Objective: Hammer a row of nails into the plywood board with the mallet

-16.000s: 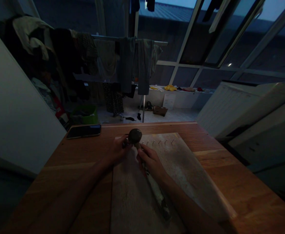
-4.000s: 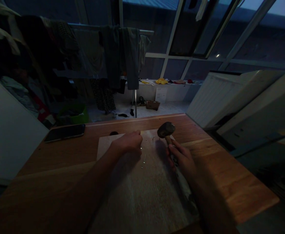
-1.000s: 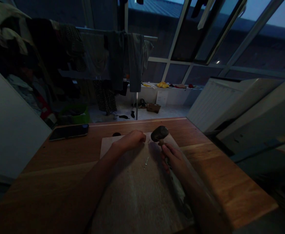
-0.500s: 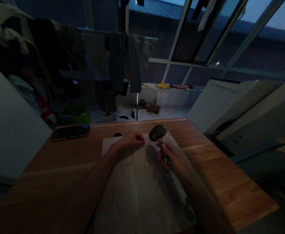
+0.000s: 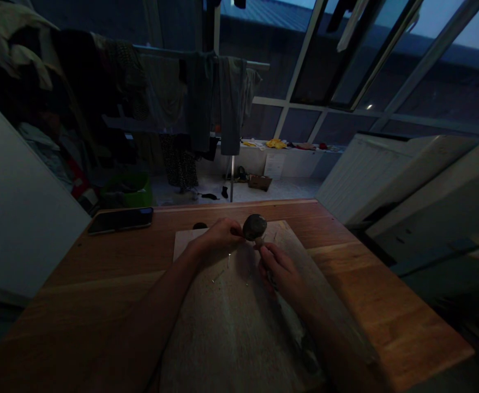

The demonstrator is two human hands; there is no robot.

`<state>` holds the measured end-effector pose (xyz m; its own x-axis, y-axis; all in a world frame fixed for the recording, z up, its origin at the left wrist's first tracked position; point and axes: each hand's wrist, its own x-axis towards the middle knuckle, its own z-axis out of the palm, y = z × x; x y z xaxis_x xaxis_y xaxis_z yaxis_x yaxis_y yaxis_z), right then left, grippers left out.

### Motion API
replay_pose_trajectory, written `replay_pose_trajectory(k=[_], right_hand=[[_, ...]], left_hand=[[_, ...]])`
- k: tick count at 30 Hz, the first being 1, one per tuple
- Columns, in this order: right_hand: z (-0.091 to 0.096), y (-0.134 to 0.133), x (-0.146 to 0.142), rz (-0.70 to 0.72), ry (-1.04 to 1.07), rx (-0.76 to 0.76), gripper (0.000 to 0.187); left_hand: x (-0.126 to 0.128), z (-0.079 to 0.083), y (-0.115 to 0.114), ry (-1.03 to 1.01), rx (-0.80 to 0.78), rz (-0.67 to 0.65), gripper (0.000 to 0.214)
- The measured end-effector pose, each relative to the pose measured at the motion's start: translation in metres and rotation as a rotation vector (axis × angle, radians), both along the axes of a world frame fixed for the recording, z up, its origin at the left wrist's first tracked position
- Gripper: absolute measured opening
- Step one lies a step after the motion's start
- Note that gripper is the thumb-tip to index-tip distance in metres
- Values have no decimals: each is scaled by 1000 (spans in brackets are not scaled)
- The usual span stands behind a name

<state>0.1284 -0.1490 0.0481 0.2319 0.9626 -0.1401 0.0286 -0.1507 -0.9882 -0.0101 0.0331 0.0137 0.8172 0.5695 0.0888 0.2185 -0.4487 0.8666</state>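
Observation:
A pale wooden board [image 5: 231, 327] lies on a brown wooden table [image 5: 387, 305]. My right hand [image 5: 278, 267] is closed round the handle of a hammer, whose dark round head [image 5: 255, 227] hangs over the far end of the board. My left hand [image 5: 219, 236] rests on the board just left of the hammer head, fingertips pinched together; what they hold is too small and dark to make out. A few loose nails [image 5: 223, 267] lie on the board between my hands.
A dark phone [image 5: 120, 220] lies at the table's far left, and a small dark object [image 5: 199, 225] sits by the board's far corner. Clothes hang on a drying rack [image 5: 198, 103] beyond the table. White panels [image 5: 387, 174] lean at the right.
The hammer head has moved left, closer to my left fingertips. A second loose nail has appeared on the board left of the first. My left hand has barely shifted.

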Motion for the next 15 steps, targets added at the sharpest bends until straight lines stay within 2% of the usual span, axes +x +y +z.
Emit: replay_pose_trajectory(k=[4,6,8,10,12,14,15], right_hand=[[-3,-2,6,-17,78,-3,42],[-3,-4,11,-76,128,20,44],[-1,-5,17,-133,158,37,52],[2,-6,21,-181,179,55,61],[4,-6,24,-220,198,77,67],[4,-5,25,-243,214,91,68],[3,-5,25,-247,221,94,68]], left_hand=[[-4,11,0,68,73,-22,17],[-5,23,-3,116,172,21,27],[-5,37,-12,146,319,22,27],[-4,49,-26,153,490,-87,18],[-4,54,-44,148,656,-265,19],[-8,49,-63,142,774,-390,21],[-11,44,-71,145,798,-398,20]])
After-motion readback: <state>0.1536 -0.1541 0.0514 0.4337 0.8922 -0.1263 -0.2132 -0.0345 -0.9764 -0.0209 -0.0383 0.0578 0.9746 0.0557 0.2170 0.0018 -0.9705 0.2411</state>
